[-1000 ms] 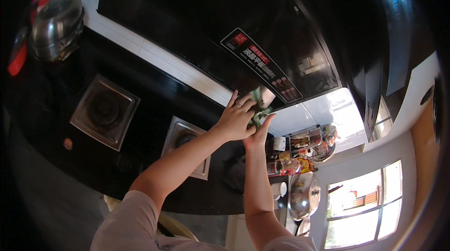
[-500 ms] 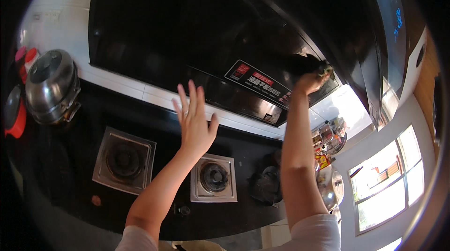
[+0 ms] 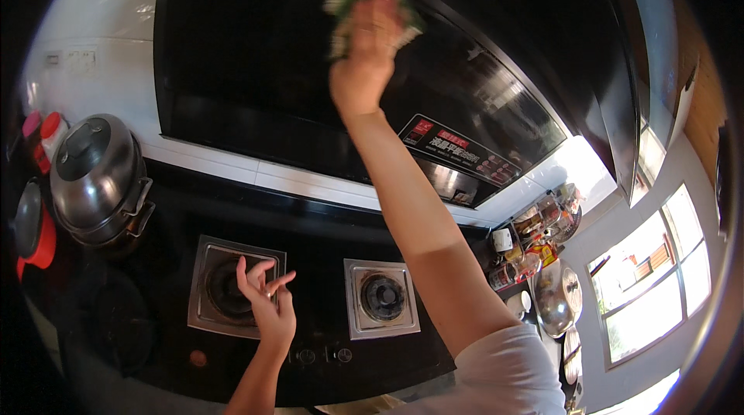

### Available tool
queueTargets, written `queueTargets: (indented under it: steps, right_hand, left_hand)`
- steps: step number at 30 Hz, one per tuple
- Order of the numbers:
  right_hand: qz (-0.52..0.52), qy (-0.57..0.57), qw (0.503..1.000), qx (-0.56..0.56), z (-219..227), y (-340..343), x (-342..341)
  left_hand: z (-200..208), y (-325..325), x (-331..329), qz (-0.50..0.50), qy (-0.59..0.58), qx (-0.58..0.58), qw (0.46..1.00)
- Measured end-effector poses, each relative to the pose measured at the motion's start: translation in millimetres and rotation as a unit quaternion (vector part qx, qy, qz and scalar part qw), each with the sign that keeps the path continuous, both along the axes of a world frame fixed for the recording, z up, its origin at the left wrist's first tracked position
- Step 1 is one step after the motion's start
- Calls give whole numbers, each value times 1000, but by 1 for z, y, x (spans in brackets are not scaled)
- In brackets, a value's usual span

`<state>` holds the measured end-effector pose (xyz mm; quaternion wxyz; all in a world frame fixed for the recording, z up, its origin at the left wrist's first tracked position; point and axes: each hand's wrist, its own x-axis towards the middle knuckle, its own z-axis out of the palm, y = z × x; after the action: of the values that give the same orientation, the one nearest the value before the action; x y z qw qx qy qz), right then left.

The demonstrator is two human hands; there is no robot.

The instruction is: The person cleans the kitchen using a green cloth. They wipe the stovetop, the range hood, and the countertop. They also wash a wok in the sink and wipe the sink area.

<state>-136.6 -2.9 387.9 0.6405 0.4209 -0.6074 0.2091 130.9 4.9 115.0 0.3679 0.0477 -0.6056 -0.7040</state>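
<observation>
My right hand (image 3: 366, 74) is raised against the glossy black front of a range hood (image 3: 256, 51). Under its fingers lies a crumpled green and pale cloth (image 3: 408, 21), pressed flat to the panel and smeared by motion. A printed label strip (image 3: 453, 148) runs along the hood below and right of that hand. Lower down, my left hand (image 3: 273, 310) hovers over the right side of the left gas burner (image 3: 203, 283), its fingers loosely bent and apart, holding nothing.
The right burner (image 3: 382, 296) and control knobs (image 3: 342, 354) are set in the black cooktop. A large lidded steel pot (image 3: 93, 190) and a red pan (image 3: 45, 241) stand at left. Jars and bottles (image 3: 515, 269) crowd the right, beside a lidded metal pan (image 3: 556, 306).
My right hand has swept the cloth leftward and up across the hood from its right end. My left hand has dropped from before the hood's lower edge to over the left burner.
</observation>
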Motion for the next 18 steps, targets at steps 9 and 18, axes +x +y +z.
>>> queueTargets:
  steps: [9,18]
  right_hand:
    - [-7,27,946,323,-37,2,4]
    - [-188,-90,964,165,-77,305,-65]
  left_hand:
    - [3,19,68,25,-134,-164,977]
    - [-17,74,130,-32,-216,6,976]
